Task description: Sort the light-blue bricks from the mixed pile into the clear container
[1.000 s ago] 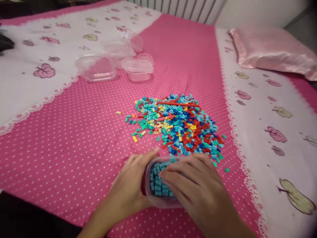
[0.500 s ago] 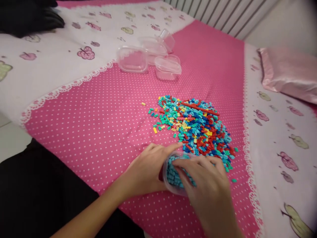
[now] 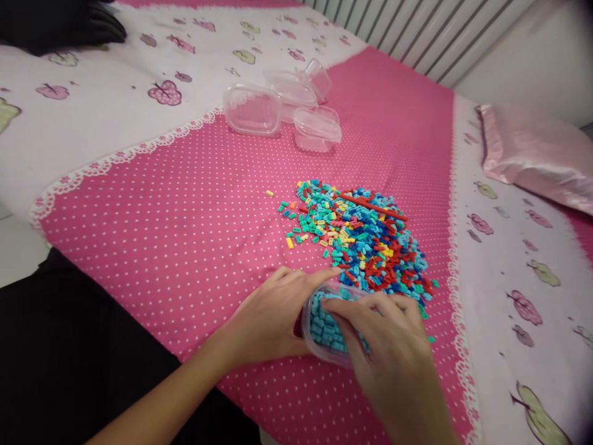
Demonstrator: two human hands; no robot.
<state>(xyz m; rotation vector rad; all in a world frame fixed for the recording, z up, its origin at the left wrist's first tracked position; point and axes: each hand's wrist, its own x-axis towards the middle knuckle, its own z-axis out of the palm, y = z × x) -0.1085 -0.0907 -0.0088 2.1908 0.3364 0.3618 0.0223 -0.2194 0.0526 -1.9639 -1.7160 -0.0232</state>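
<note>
Head view: the clear tub [image 3: 320, 353] sits near the bed's lower edge, just on the near side of the mixed pile of bricks [image 3: 370, 241], blue bricks [image 3: 327, 334] inside. My left hand [image 3: 278, 315] grips its left wall, thumb by the rim, probably to brace it. My right hand [image 3: 393, 334] reaches over with fingertips down at the bricks; can't tell if that grip pinches one. It also hides the tub's right side. Left fingers underneath: hidden. Red strip [image 3: 373, 207] lies across the pile. Clear containers [image 3: 252, 111] stand farther back, presumably out of the way; overlapping, see-through, hard to count. Black item [image 3: 69, 28], upper left: cut off, unidentifiable.
</note>
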